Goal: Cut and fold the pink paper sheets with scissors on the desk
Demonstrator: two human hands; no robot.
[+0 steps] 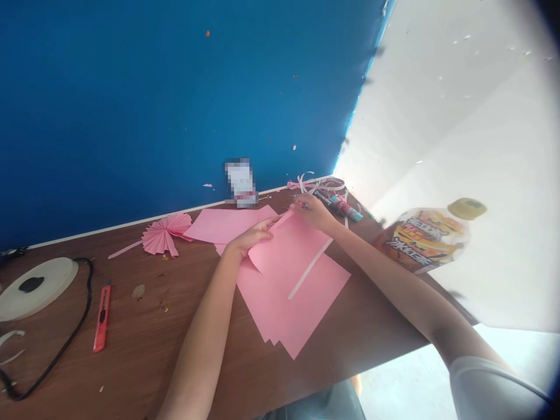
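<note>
A sheet of pink paper (291,248) lifts from the table between my hands, its far edge creased or turned over. My left hand (254,235) grips the left part of that edge, thumb and fingers closed on it. At the far right corner, my right hand (311,211) is closed with its fingertips on the same edge; a small teal detail shows at the fingers, too small to name. More pink sheets (324,294) lie fanned underneath, and a narrow pale strip (310,269) crosses the right side.
Left of the sheets lies a pleated pink paper fan (164,234). A red utility knife (102,318), black cord (90,291) and white round disc (48,289) are further left. A pixelated object (242,184) leans on the blue wall. Paper strips (324,185), a patterned tube (345,208) and a bottle (420,240) stand right.
</note>
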